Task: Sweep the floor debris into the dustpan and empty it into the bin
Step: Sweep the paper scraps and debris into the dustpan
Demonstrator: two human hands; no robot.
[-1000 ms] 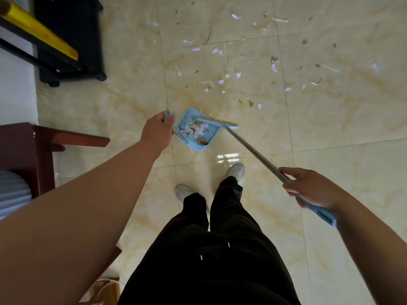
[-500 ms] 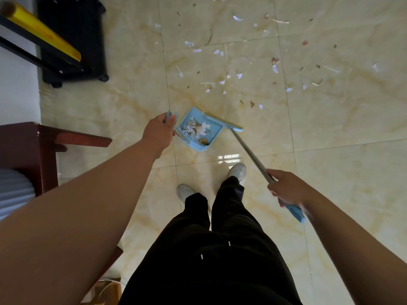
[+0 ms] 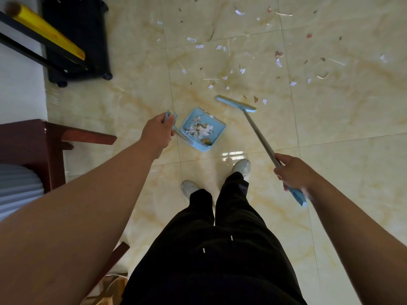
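A light blue dustpan point(image 3: 217, 130) sits on the cream tiled floor ahead of my feet, holding paper scraps and bits of debris. My left hand point(image 3: 157, 134) grips the top of its upright handle. My right hand point(image 3: 294, 172) is closed on the grey shaft of a broom point(image 3: 258, 134). Its blue head point(image 3: 235, 103) lies to the upper right of the dustpan, a short gap away. Scattered debris point(image 3: 242, 70), white paper bits and brown flakes, covers the tiles beyond the broom head.
A dark red wooden table point(image 3: 33, 139) stands at the left, with a grey ribbed object point(image 3: 17, 186) under it. A black wheeled stand point(image 3: 79, 38) with a yellow roll point(image 3: 46, 29) is at the top left. My legs and shoes fill the lower middle.
The broom head has swung away from the dustpan mouth, up and to the right. The dustpan stays in my left hand in about the same place.
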